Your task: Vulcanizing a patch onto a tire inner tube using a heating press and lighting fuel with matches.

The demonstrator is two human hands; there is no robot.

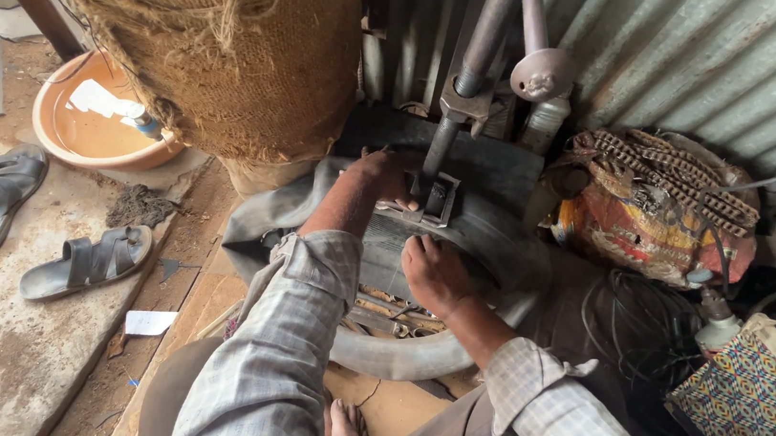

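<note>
Burlap sack [234,38] fills upper left of frame. Black inner tube [490,248] mid-frame under press clamp [438,197]. Left hand [381,177] fingers curled, pressing tube beside clamp. Right hand [435,273] flat on tube, gripping nothing.

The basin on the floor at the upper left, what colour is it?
Orange; the basin shows in the head view.

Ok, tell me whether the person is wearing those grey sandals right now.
No, both grey sandals lie empty on the slab to the left, and a bare foot shows under the arms near the black tube.
</note>
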